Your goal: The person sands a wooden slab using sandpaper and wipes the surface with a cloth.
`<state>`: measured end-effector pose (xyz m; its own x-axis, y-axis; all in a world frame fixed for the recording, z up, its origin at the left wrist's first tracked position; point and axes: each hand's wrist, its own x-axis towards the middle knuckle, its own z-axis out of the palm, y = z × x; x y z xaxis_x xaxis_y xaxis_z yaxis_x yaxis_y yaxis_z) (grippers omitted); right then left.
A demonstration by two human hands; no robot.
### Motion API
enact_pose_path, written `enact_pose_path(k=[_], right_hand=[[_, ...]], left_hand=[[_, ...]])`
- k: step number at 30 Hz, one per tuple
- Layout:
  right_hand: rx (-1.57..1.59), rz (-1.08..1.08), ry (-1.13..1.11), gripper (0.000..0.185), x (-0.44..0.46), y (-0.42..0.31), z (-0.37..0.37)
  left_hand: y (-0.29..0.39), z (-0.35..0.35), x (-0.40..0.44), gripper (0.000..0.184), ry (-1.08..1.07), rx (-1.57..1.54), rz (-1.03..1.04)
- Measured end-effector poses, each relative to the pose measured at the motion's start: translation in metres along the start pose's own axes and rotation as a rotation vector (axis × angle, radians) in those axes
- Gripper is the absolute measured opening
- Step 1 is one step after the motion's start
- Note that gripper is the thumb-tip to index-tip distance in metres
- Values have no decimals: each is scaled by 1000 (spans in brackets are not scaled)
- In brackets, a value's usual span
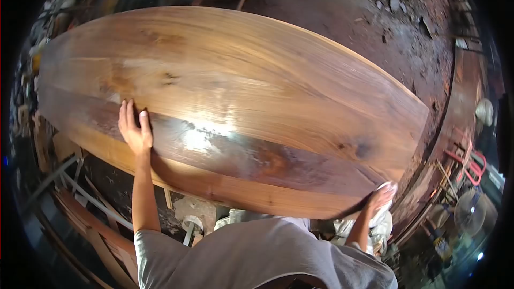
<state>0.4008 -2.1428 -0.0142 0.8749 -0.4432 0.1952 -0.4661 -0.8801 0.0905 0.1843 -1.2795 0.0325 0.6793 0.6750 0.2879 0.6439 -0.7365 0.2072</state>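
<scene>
A large wooden tabletop [230, 75], glossy in the middle and with a darker band along its near side, lies in front of me. My left hand [135, 128] rests flat on it, fingers spread and pointing away. At the near right corner, my right hand [379, 198] presses a small white piece, which looks like a folded cloth [387, 185], against the wood. The fingers partly cover this piece, so its exact kind is unclear.
Wooden boards [99, 235] and metal bars lie at lower left. A fan [470, 211] and a red-framed object [471, 163] stand at right. White sacking [379, 227] sits below the right corner. Rubble [396, 5] litters the dark ground beyond.
</scene>
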Motion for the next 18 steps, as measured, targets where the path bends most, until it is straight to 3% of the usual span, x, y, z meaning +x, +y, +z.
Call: enact_pose_path(k=[1, 3, 4, 5, 6, 7, 8, 12, 14, 15, 16, 17, 18], right_hand=[[143, -155, 39, 66, 40, -35, -4], [144, -393, 103, 65, 92, -124, 8], [-1, -670, 284, 55, 112, -169, 31], [5, -689, 257, 51, 93, -252, 18], [-191, -1051, 299, 55, 64, -330, -14], [-7, -994, 219, 60, 34, -399, -3], [298, -983, 91, 65, -31, -488, -42], [515, -1163, 86, 66, -260, -737, -132], [635, -1183, -141, 63, -350, -838, -166], [701, -994, -1080, 44, -355, -819, -308], [709, -1189, -622, 45, -409, -878, -274], [713, -1260, -373, 47, -453, -926, -242], [724, -1308, -277, 48, -477, -948, -231]], left_hand=[[-1, 1, -3, 53, -8, 22, -10], [-5, 2, -3, 56, -45, 22, -58], [-7, 2, -3, 58, -63, 23, -84], [-12, 4, -3, 59, -76, 22, -104], [-17, 4, -2, 60, -82, 19, -115], [-18, 3, -2, 61, -94, 15, -121], [-19, 3, -1, 62, -115, 5, -132], [-36, 2, 0, 60, -161, -69, -118], [-46, 2, -1, 60, -161, -139, -105], [-49, 0, -1, 60, -167, -182, -104], [-51, -2, 0, 59, -168, -220, -98], [-56, -5, 0, 59, -174, -231, -96], [-63, -4, -1, 60, -169, -323, -93]])
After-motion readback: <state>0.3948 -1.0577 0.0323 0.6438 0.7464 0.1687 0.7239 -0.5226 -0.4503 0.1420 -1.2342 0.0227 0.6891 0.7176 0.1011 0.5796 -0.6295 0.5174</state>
